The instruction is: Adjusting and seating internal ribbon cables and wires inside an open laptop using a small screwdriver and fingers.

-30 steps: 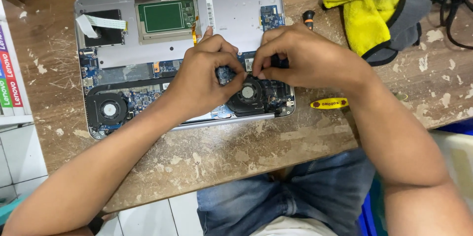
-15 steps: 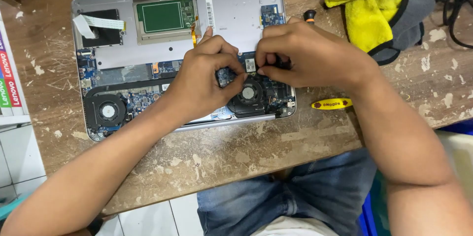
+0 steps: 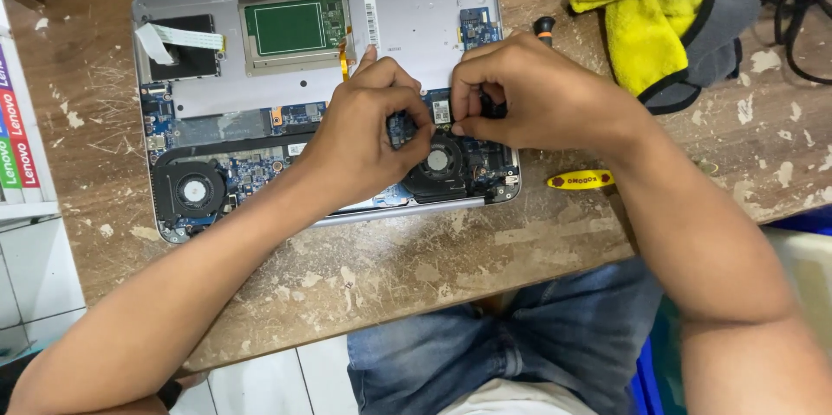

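Fingertips [image 3: 422, 126] pinched on laptop board [image 3: 260, 168]

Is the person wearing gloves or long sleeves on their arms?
No. The left hand and right hand are bare, with no gloves or rings in sight. Both forearms are uncovered too. A dark band shows near the left elbow.

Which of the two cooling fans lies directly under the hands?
The right fan, just below both fingertips. The left fan sits uncovered near the laptop's left edge, away from both hands.
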